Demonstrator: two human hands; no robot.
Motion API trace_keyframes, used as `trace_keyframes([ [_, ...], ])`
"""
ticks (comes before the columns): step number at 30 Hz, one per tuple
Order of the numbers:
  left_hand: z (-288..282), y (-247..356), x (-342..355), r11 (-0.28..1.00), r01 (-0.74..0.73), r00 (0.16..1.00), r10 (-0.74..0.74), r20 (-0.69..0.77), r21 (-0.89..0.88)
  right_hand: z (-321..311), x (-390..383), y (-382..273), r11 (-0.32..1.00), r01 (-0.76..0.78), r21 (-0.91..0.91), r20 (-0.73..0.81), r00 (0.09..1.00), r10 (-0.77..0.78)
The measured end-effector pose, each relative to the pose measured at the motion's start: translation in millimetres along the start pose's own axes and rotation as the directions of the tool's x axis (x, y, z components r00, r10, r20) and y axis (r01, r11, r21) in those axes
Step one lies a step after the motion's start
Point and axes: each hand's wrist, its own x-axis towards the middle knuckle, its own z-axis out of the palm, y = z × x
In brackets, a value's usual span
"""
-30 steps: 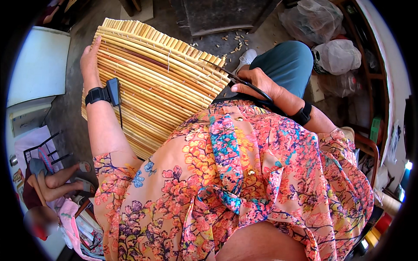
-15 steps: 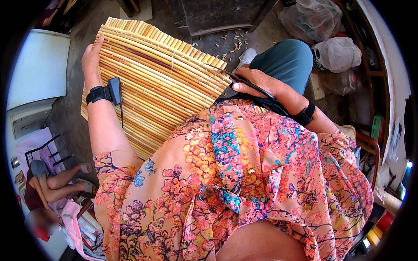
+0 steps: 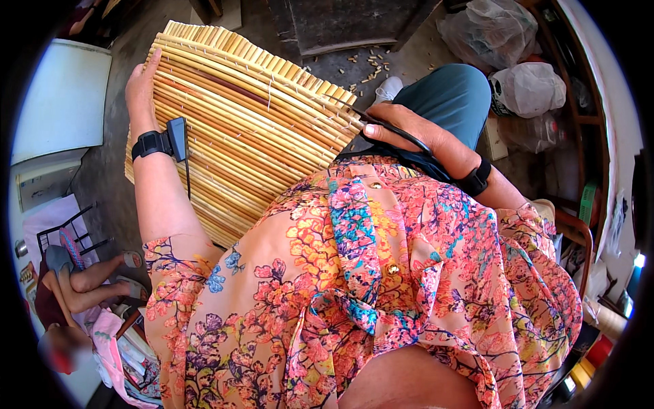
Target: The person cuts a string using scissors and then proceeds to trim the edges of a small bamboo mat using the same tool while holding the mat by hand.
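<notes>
A mat of thin yellow-brown reed sticks (image 3: 225, 129), tied with rows of pale thread, lies across my lap, tilted, with a folded or layered row of stick ends along its far edge. My left hand (image 3: 142, 88) grips its far left edge, thumb on top and the other fingers mostly hidden. At the mat's right corner, my right hand (image 3: 402, 126) is closed round a pair of dark-handled scissors (image 3: 403, 135). The thin blade reaches left over the stick ends; whether it touches a stick I cannot tell. Both wrists wear black straps, the left one with a small box and cable.
Short cut stick pieces (image 3: 371, 65) litter the floor beyond my knee. A dark wooden piece of furniture (image 3: 347, 27) stands ahead. Plastic bags (image 3: 528, 88) crowd the right, beside a shelf. Another person (image 3: 88, 279) sits at the lower left, near a white cabinet (image 3: 61, 102).
The mat and my left hand have shifted slightly up and left. My right hand keeps its hold on the scissors at the corner, almost unmoved.
</notes>
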Motion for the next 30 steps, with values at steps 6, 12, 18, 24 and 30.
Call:
trace_keyframes([
  [6, 1, 5, -7, 1.000, -0.002, 1.000, 0.002, 0.004, 0.001, -7, 4, -6, 0.999, 0.034, 0.010, 0.012, 0.999, -0.034],
  [12, 8, 8, -7, 1.000, 0.002, 1.000, -0.002, 0.006, -0.022, -2, 2, -3, 1.000, 0.018, -0.026, -0.052, 0.998, -0.019],
  [18, 0, -1, 1, 0.999, -0.007, 1.000, 0.008, 0.020, -0.041, 10, -1, 3, 0.997, 0.064, 0.039, -0.105, 0.993, -0.059],
  [24, 5, -2, 2, 0.995, -0.002, 0.999, 0.006, 0.036, -0.103, 13, -7, -4, 0.992, 0.021, 0.122, -0.114, 0.993, -0.007],
  [30, 3, -4, 7, 1.000, -0.002, 1.000, 0.002, 0.028, 0.001, 9, -5, -2, 0.986, 0.058, 0.155, -0.046, 0.998, -0.051],
])
